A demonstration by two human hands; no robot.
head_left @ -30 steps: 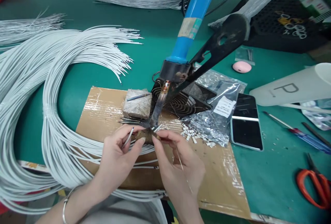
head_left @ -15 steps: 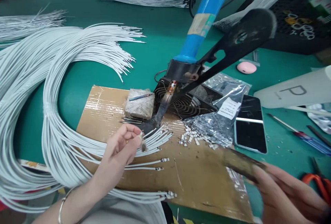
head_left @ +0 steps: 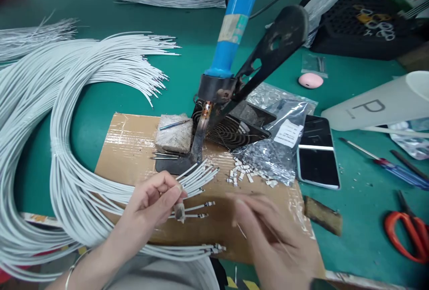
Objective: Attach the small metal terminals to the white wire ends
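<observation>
White wire [head_left: 179,212], short greyish tip, pinched in left hand [head_left: 152,200] grip, right hand [head_left: 268,232] blurred, seemingly spread

I see a small grey-brown tab [head_left: 179,212] pinched in my left fingers [head_left: 169,190], hanging end-down just below them. The white wires [head_left: 197,177] fan out flat just beyond those fingers, their metal-capped ends pointing away to the right.

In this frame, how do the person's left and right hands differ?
The left hand is sharp, fingers pinched on a wire end; the right hand is blurred, fingers stretched out, and any hold cannot be told. The left hand sits by the fanned white wires; the right hand sits farther right, toward the brown block. Both hover over the taped cardboard.
</observation>
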